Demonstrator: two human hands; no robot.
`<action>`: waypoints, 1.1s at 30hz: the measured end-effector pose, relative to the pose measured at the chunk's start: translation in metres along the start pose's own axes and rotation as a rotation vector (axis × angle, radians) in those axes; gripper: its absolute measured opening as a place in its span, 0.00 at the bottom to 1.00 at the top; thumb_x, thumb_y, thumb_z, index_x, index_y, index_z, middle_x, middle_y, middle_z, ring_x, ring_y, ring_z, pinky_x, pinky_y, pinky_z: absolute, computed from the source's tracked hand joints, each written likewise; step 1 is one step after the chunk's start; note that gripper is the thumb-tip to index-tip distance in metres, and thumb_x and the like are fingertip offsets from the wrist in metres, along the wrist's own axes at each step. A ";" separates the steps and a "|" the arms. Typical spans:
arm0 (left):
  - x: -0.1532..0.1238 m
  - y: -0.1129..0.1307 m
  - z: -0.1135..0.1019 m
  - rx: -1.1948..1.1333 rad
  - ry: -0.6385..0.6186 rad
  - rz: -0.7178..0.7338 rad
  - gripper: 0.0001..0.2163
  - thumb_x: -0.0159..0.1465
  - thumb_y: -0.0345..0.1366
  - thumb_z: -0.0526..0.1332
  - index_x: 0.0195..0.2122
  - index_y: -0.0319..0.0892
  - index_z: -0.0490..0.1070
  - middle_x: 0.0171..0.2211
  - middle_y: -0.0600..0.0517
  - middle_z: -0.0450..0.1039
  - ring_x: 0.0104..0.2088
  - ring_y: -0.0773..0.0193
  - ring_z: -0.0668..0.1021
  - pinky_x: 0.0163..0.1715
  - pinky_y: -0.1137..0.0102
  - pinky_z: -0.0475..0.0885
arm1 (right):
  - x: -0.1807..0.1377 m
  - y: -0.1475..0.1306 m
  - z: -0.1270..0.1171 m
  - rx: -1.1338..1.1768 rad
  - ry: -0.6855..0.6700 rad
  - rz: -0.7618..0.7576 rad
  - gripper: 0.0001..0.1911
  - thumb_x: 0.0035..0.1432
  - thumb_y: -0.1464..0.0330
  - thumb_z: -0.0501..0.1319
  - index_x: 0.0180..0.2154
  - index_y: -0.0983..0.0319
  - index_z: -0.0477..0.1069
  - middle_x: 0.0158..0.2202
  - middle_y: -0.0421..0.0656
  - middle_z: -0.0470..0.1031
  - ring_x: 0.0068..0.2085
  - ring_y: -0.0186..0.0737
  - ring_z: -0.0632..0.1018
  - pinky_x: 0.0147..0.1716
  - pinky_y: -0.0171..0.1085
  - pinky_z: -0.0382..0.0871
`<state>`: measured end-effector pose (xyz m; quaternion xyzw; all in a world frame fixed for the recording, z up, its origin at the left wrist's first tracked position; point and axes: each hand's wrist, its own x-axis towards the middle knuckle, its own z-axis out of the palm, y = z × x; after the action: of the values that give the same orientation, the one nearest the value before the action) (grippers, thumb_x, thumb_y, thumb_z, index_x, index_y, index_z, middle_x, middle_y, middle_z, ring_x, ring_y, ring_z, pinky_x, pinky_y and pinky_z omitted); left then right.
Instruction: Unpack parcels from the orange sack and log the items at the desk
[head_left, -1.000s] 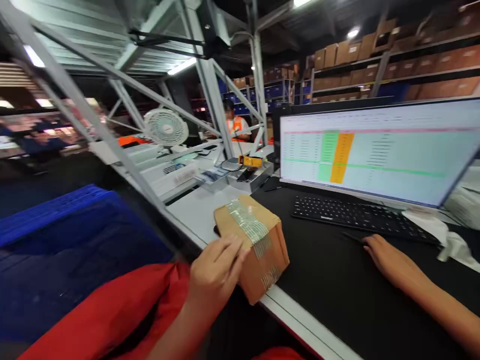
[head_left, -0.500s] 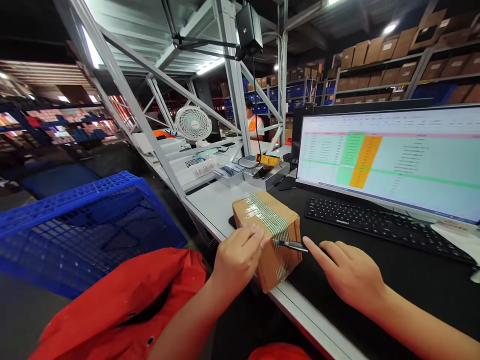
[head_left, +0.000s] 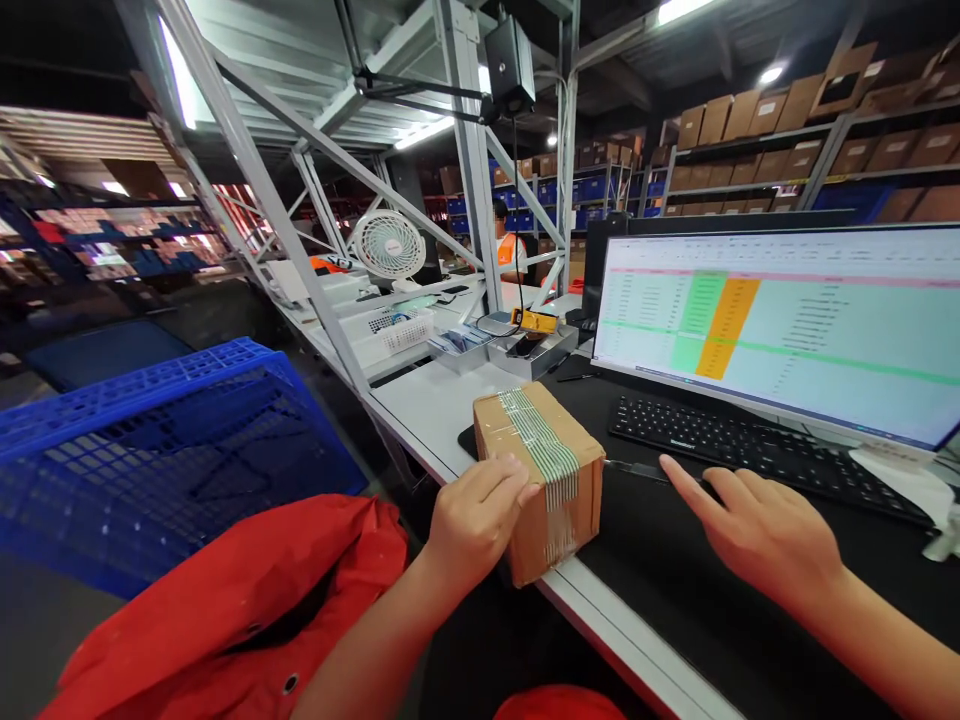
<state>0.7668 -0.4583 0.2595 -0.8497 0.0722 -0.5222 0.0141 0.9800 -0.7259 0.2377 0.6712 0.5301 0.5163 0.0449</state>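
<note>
A cardboard box (head_left: 577, 425) sits at the desk's near edge, with a band of green-and-white striped tape across its top and down its near side. My left hand (head_left: 480, 510) is closed at the box's near-left edge, fingers bunched against the cardboard. To the right of the box, my right hand (head_left: 765, 520) grips a knife (head_left: 637, 468), index finger stretched along it. The blade points left, its tip by the box's right corner; whether it touches the cardboard I cannot tell. My palm hides the rest of the handle.
A black keyboard (head_left: 720, 445) and a monitor (head_left: 787, 330) stand to the right on the black desk mat (head_left: 720, 590). Metal trays (head_left: 536, 355) lie behind the box. A blue crate (head_left: 172, 450) is at the left, past the metal frame. Farther back are a fan (head_left: 388, 245) and a person (head_left: 510, 250).
My right hand and the knife have moved right, from the tape on the box's near side to beyond its right corner. The box has turned slightly; my left hand stays on it.
</note>
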 end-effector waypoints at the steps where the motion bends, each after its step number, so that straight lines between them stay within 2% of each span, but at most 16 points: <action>1: -0.003 -0.006 -0.002 -0.040 -0.013 0.008 0.04 0.67 0.29 0.63 0.42 0.37 0.75 0.38 0.45 0.81 0.41 0.58 0.83 0.45 0.64 0.81 | -0.005 0.004 0.000 -0.018 -0.006 0.033 0.34 0.60 0.79 0.57 0.66 0.59 0.60 0.29 0.39 0.73 0.28 0.37 0.66 0.28 0.39 0.54; 3: -0.012 -0.024 -0.008 -0.178 -0.065 0.019 0.06 0.67 0.30 0.63 0.44 0.38 0.76 0.40 0.45 0.81 0.44 0.58 0.83 0.48 0.63 0.81 | -0.014 0.011 -0.001 -0.022 -0.027 0.196 0.32 0.63 0.75 0.57 0.68 0.57 0.59 0.29 0.38 0.74 0.27 0.37 0.69 0.25 0.39 0.54; 5: -0.022 -0.045 -0.017 -0.349 -0.128 0.011 0.08 0.68 0.32 0.63 0.46 0.40 0.76 0.43 0.45 0.81 0.47 0.59 0.82 0.51 0.61 0.80 | -0.016 0.019 -0.001 0.085 -0.067 0.397 0.28 0.68 0.69 0.55 0.67 0.55 0.59 0.34 0.40 0.78 0.29 0.39 0.74 0.23 0.38 0.55; 7: -0.032 -0.063 -0.027 -0.461 -0.185 -0.023 0.09 0.68 0.33 0.63 0.48 0.42 0.77 0.45 0.44 0.80 0.49 0.58 0.82 0.52 0.61 0.79 | -0.009 0.027 0.000 0.285 -0.129 0.459 0.23 0.70 0.65 0.52 0.64 0.55 0.63 0.43 0.43 0.80 0.34 0.42 0.78 0.25 0.38 0.62; 8: -0.036 -0.070 -0.032 -0.468 -0.209 -0.052 0.10 0.68 0.33 0.63 0.49 0.43 0.77 0.47 0.44 0.80 0.51 0.58 0.81 0.52 0.61 0.79 | 0.000 0.031 0.002 0.385 -0.150 0.412 0.21 0.70 0.64 0.51 0.62 0.55 0.65 0.46 0.43 0.79 0.36 0.44 0.79 0.28 0.39 0.66; 10: -0.043 -0.076 -0.040 -0.404 -0.262 -0.118 0.12 0.68 0.32 0.62 0.52 0.44 0.76 0.51 0.43 0.77 0.55 0.57 0.79 0.54 0.60 0.78 | 0.028 0.034 0.005 0.524 -0.135 0.221 0.17 0.70 0.66 0.50 0.57 0.54 0.68 0.47 0.41 0.79 0.41 0.44 0.80 0.39 0.42 0.69; 13: -0.053 -0.070 -0.039 -0.277 -0.266 -0.151 0.13 0.70 0.31 0.58 0.55 0.44 0.74 0.54 0.42 0.75 0.58 0.56 0.76 0.56 0.58 0.76 | 0.090 0.031 0.006 0.611 -0.137 -0.083 0.17 0.68 0.72 0.48 0.51 0.54 0.70 0.43 0.41 0.77 0.42 0.42 0.77 0.50 0.48 0.62; 15: -0.058 -0.063 -0.032 -0.255 -0.190 -0.110 0.14 0.71 0.30 0.56 0.56 0.42 0.72 0.52 0.41 0.76 0.58 0.57 0.76 0.56 0.58 0.76 | 0.137 0.022 0.005 0.645 -0.192 -0.227 0.16 0.66 0.72 0.48 0.45 0.58 0.72 0.37 0.42 0.75 0.39 0.42 0.74 0.47 0.48 0.59; 17: -0.061 -0.058 -0.023 -0.263 -0.115 -0.063 0.14 0.70 0.33 0.58 0.56 0.39 0.71 0.51 0.39 0.77 0.58 0.55 0.76 0.56 0.57 0.77 | 0.179 0.008 0.008 0.683 -0.236 -0.357 0.13 0.65 0.68 0.49 0.35 0.61 0.71 0.31 0.43 0.71 0.34 0.41 0.70 0.42 0.46 0.57; 20: -0.059 -0.056 -0.014 -0.255 -0.048 -0.031 0.16 0.67 0.39 0.64 0.53 0.37 0.72 0.47 0.39 0.79 0.55 0.54 0.78 0.53 0.58 0.79 | 0.224 -0.019 0.017 0.700 -0.227 -0.491 0.20 0.67 0.63 0.48 0.24 0.61 0.66 0.24 0.41 0.68 0.28 0.37 0.64 0.39 0.45 0.53; 23: -0.052 -0.059 -0.012 -0.202 0.000 0.030 0.13 0.66 0.37 0.65 0.48 0.35 0.74 0.42 0.41 0.81 0.49 0.56 0.81 0.51 0.61 0.80 | 0.247 -0.044 0.026 0.666 -0.158 -0.534 0.22 0.67 0.65 0.48 0.21 0.62 0.65 0.22 0.40 0.67 0.26 0.34 0.61 0.40 0.45 0.51; 26: -0.048 -0.062 -0.012 -0.137 0.013 0.125 0.12 0.66 0.38 0.66 0.45 0.33 0.74 0.37 0.42 0.82 0.45 0.57 0.83 0.49 0.63 0.82 | 0.254 -0.058 0.029 0.651 -0.087 -0.605 0.21 0.65 0.67 0.50 0.20 0.62 0.65 0.20 0.39 0.67 0.26 0.34 0.61 0.43 0.45 0.52; 33: -0.052 -0.068 -0.012 -0.141 0.026 0.139 0.11 0.66 0.38 0.66 0.42 0.34 0.74 0.34 0.43 0.82 0.43 0.56 0.84 0.47 0.63 0.83 | 0.259 -0.064 0.030 0.522 0.124 -0.720 0.18 0.64 0.67 0.51 0.22 0.60 0.66 0.22 0.39 0.68 0.28 0.37 0.63 0.47 0.46 0.54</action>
<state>0.7408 -0.3836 0.2256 -0.8346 0.1678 -0.5245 -0.0104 0.9344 -0.4869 0.3522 0.4005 0.8442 0.3558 0.0190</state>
